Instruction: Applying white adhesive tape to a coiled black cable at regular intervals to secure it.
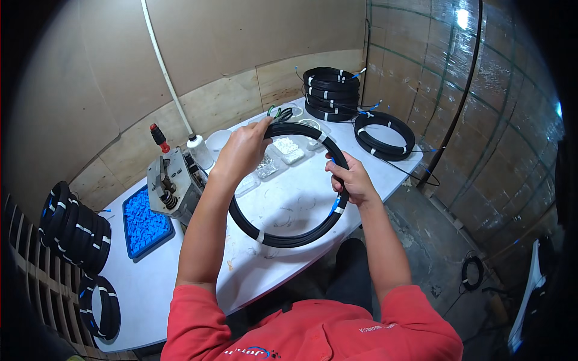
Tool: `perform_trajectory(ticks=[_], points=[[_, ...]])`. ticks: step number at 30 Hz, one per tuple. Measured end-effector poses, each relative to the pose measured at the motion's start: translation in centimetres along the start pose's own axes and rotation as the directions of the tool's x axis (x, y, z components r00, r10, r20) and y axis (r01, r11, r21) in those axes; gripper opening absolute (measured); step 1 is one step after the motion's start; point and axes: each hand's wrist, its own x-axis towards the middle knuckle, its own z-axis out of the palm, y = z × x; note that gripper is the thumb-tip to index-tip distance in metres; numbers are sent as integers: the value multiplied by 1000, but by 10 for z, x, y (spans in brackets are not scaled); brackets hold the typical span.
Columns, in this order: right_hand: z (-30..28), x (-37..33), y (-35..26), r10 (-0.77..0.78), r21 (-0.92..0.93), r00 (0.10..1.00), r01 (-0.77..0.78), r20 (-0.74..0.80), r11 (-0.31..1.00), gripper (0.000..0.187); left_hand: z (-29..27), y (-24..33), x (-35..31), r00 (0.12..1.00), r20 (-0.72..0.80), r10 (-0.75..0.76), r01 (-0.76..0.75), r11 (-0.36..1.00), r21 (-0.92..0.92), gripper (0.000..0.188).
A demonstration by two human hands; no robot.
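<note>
I hold up a coil of black cable (295, 241) in front of me, bound at intervals with white tape bands. My left hand (242, 147) is closed at the coil's upper left, its fingertips at the top edge. On the coil's right side, my right hand (354, 180) grips with thumb and fingers around the strands. Small blue pieces (335, 206) show on the coil just below the right hand. Beyond my left fingertips is a dark, green-edged item (280, 113); whether it lies on the table or is in the hand I cannot tell.
On the white table (253, 283) stand a metal hand press (174, 180), a tray of blue pieces (144, 222), a white bottle (197, 149) and clear boxes of small parts (289, 150). Stacked coils (331, 93) and a single coil (385, 135) sit far right; more coils (75, 228) are left.
</note>
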Motion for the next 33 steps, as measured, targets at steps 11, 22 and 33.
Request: perform_trajectory(ticks=[11, 22, 33], points=[[10, 5, 29, -172, 371, 923, 303, -345, 878, 25, 112, 8, -109, 658, -210, -723, -64, 224, -972, 53], [3, 8, 30, -273, 314, 917, 362, -292, 878, 32, 87, 20, -89, 658, 166, -734, -42, -256, -966, 14], [-20, 17, 3, 101, 148, 969, -69, -223, 987, 34, 69, 6, -85, 737, 165, -655, 166, -61, -984, 13]])
